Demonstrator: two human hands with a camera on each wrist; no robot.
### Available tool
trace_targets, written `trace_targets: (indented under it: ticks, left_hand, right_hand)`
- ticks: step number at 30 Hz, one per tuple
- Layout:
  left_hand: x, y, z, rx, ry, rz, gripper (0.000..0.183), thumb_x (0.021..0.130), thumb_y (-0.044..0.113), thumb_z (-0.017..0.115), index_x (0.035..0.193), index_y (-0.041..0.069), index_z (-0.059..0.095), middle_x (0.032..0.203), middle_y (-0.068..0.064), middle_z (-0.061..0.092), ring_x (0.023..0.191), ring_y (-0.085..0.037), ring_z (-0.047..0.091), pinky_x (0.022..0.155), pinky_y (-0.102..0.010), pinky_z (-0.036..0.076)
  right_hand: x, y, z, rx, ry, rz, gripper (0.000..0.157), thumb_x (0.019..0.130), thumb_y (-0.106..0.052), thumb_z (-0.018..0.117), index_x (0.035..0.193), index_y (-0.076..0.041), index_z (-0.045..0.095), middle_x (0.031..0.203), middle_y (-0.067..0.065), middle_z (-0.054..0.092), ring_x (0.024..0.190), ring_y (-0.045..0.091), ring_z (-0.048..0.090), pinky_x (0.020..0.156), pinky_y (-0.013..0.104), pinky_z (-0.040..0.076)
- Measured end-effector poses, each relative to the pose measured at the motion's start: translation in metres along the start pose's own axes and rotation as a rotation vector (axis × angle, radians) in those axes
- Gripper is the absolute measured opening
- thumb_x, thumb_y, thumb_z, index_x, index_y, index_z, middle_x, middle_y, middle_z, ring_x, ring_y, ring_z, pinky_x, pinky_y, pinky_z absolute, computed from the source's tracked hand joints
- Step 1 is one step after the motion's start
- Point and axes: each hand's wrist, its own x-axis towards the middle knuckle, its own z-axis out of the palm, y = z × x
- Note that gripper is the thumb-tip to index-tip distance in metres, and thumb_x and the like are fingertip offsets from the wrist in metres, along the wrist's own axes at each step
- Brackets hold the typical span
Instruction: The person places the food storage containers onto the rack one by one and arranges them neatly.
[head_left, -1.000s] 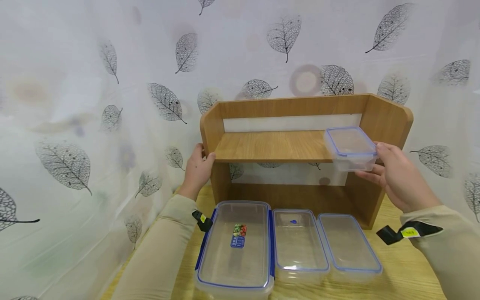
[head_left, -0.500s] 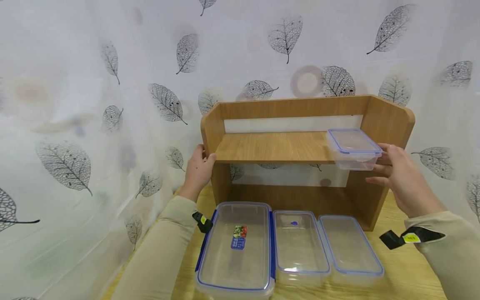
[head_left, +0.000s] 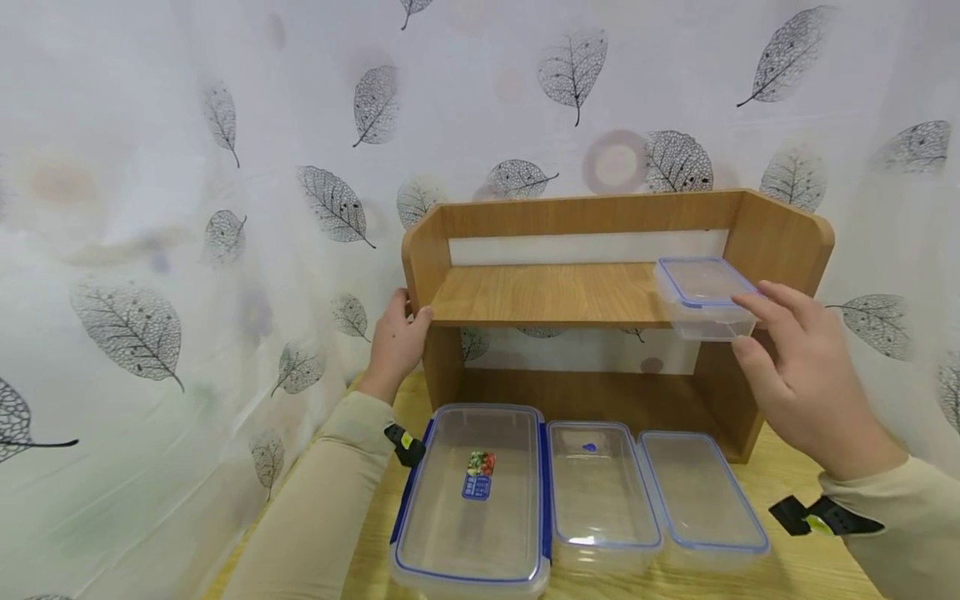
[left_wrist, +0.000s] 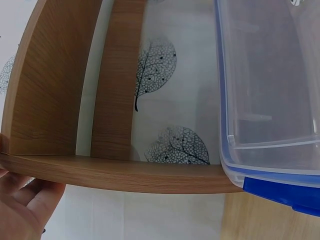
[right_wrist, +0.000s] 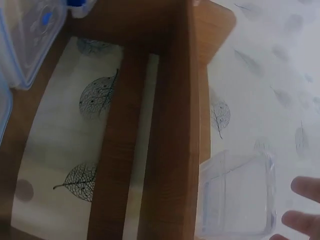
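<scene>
My left hand [head_left: 396,346] grips the left side panel of a two-tier wooden desktop shelf [head_left: 532,292], fingers [left_wrist: 42,197] behind the panel in the left wrist view. On the right end of the upper board sits a small clear food container [head_left: 708,321] with a blue-rimmed lid, its front overhanging the board's edge. My right hand [head_left: 813,379] is beside this container's front right corner, fingers loosely bent and spread. In the right wrist view a gap shows between the fingertips [right_wrist: 300,187] and the container's wall.
Before the shelf stand a large clear food container [head_left: 487,533] with dark blue side clips and two narrower ones, a middle container [head_left: 603,500] and a right container [head_left: 701,492], on a wooden table [head_left: 802,533]. A leaf-print curtain [head_left: 480,92] hangs behind and at the left.
My right hand has let go of the small container, drawn back to the right, and come round to its front corner. The small container rests on the shelf; the left hand stays put.
</scene>
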Motion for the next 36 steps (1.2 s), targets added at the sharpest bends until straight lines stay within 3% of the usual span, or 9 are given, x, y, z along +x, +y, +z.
trace_targets:
  ticks: [1, 4, 8, 17, 25, 36]
  left_hand:
    - [0.000, 0.000, 0.000, -0.002, -0.001, -0.001, 0.047, 0.104, 0.039, 0.049, 0.145, 0.014, 0.044, 0.151, -0.015, 0.049, 0.133, -0.036, 0.051, 0.106, -0.055, 0.045]
    - [0.000, -0.001, 0.000, -0.010, -0.003, -0.002, 0.048, 0.104, 0.039, 0.049, 0.145, 0.014, 0.044, 0.151, -0.014, 0.048, 0.134, -0.036, 0.050, 0.106, -0.056, 0.045]
    - [0.000, -0.001, 0.001, -0.019, -0.001, -0.007, 0.048, 0.104, 0.038, 0.049, 0.145, 0.014, 0.044, 0.151, -0.014, 0.048, 0.135, -0.035, 0.049, 0.106, -0.056, 0.045]
    - [-0.001, -0.001, 0.001, -0.012, -0.003, -0.008, 0.045, 0.105, 0.038, 0.048, 0.143, 0.014, 0.044, 0.150, -0.016, 0.049, 0.133, -0.036, 0.051, 0.106, -0.055, 0.045]
    - [-0.001, 0.001, 0.000, -0.008, -0.002, -0.003, 0.046, 0.105, 0.038, 0.048, 0.144, 0.013, 0.044, 0.151, -0.016, 0.048, 0.132, -0.036, 0.052, 0.105, -0.055, 0.046]
    - [-0.001, -0.002, 0.000, -0.006, 0.003, 0.024, 0.045, 0.105, 0.038, 0.048, 0.142, 0.013, 0.045, 0.148, -0.017, 0.051, 0.131, -0.037, 0.053, 0.104, -0.055, 0.048]
  right_hand:
    - [0.000, -0.002, 0.001, -0.043, 0.015, -0.060, 0.046, 0.102, -0.027, 0.050, 0.138, 0.002, 0.057, 0.149, 0.030, 0.041, 0.135, 0.053, 0.034, 0.114, 0.064, 0.021]
    - [0.000, -0.005, 0.006, -0.173, 0.048, -0.209, 0.057, 0.102, -0.044, 0.046, 0.132, 0.001, 0.062, 0.142, 0.031, 0.049, 0.129, 0.054, 0.041, 0.116, 0.060, 0.025]
    - [0.000, -0.007, 0.011, -0.274, 0.072, -0.305, 0.065, 0.101, -0.053, 0.039, 0.131, 0.000, 0.063, 0.138, 0.030, 0.054, 0.126, 0.054, 0.045, 0.115, 0.058, 0.029]
    - [-0.003, -0.006, 0.015, -0.326, 0.051, -0.280, 0.067, 0.100, -0.055, 0.038, 0.133, -0.003, 0.063, 0.141, 0.027, 0.052, 0.131, 0.052, 0.041, 0.095, 0.073, 0.035]
    - [-0.001, -0.003, 0.019, -0.332, 0.014, -0.239, 0.067, 0.099, -0.053, 0.038, 0.138, -0.003, 0.059, 0.145, 0.028, 0.048, 0.139, 0.050, 0.036, 0.115, 0.065, 0.025]
    - [0.004, 0.004, 0.022, -0.337, -0.102, -0.140, 0.065, 0.089, -0.029, 0.063, 0.148, -0.006, 0.050, 0.154, 0.026, 0.039, 0.146, 0.046, 0.025, 0.115, 0.069, 0.019]
